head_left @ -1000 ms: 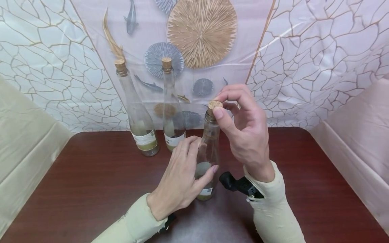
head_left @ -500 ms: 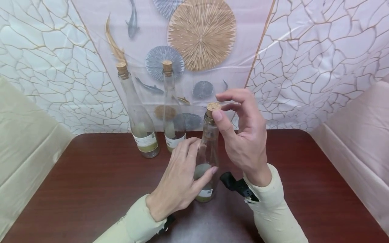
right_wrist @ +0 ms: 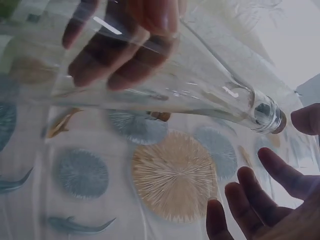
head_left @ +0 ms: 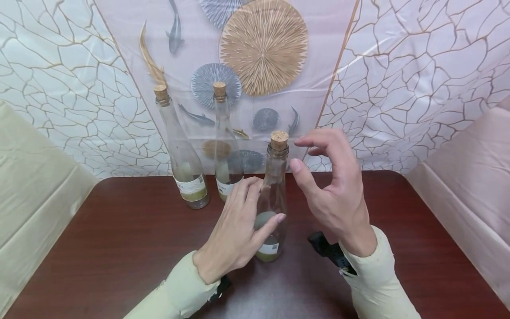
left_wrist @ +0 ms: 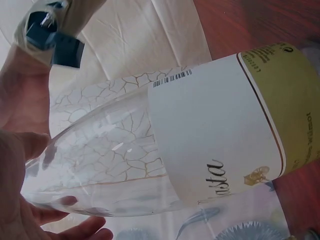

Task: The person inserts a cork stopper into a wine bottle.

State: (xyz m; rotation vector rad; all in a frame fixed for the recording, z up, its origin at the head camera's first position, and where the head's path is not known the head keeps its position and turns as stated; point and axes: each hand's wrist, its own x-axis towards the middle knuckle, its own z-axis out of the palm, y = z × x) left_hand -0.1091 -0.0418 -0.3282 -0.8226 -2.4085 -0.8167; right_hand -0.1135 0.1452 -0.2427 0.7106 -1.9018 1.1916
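A clear glass bottle (head_left: 275,195) with a white and olive label (left_wrist: 215,130) stands upright near the middle of the table. Its cork (head_left: 279,139) sits in the mouth, with much of it showing above the rim. My left hand (head_left: 235,230) grips the bottle's body, thumb on the near side and fingers round the far side. Just right of the cork, my right hand (head_left: 334,190) is held apart from it, thumb and fingers spread and nothing between them. In the right wrist view the corked neck (right_wrist: 265,112) lies close to the right fingertips.
Two similar corked bottles, a left one (head_left: 185,164) and a middle one (head_left: 227,150), stand at the back of the dark red table (head_left: 131,248). Behind them hangs a patterned cloth (head_left: 326,53). Pale cloth panels (head_left: 470,195) flank the table.
My right hand has let go of the cork and moved away to the right. My left hand keeps its grip on the bottle.
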